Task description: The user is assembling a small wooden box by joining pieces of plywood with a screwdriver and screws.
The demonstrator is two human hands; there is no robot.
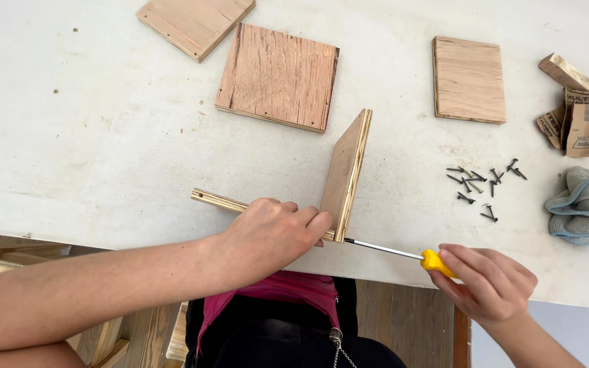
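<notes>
Left hand (270,235) clamps upright plywood panel (344,174) against a flat strip (221,200). Right hand (489,283) grips yellow-handled screwdriver (403,253), tip at panel's edge. Screws (482,184) beyond right hand.

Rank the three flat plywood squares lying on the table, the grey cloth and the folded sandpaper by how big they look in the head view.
1. Middle plywood square.
2. Right plywood square and the top-left plywood square: unsure, since the frame edge cuts the latter off.
3. Grey cloth and folded sandpaper: similar, and the cloth is partly cut off.

Crumpled tan sandpaper sheets (576,119), printed backs, lie far right.
</notes>
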